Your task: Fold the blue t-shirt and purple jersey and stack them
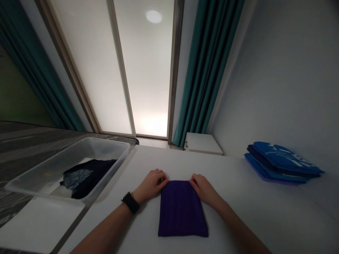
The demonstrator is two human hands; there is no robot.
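Purple folded garment [182,210] held flat under two hands at white table [265,218]

Seen from a head-worn camera, a person stands at a white table with both bare hands on the upper corners of a neatly folded purple garment. The garment lies flat in the middle of the near tabletop, a long rectangle with its short side toward the person. The left hand [150,185], a black wristwatch [130,203] on its wrist, sits palm down at the upper left corner. The right hand [205,190] mirrors it at the upper right corner. Both hands are spread low over the fabric edge with fingers lightly curved, not lifted away; whether either has actually pinched the cloth cannot be told from this angle.

Left of the hands, a clear plastic bin [66,169] sits at the table's edge, holding dark clothing [87,178]. Well off to the right, a stack of blue folded garments [280,164] with pale printing lies on the tabletop. Beyond the table stand a small white cabinet [202,143], teal curtains [212,63] and a frosted glass door [90,70].
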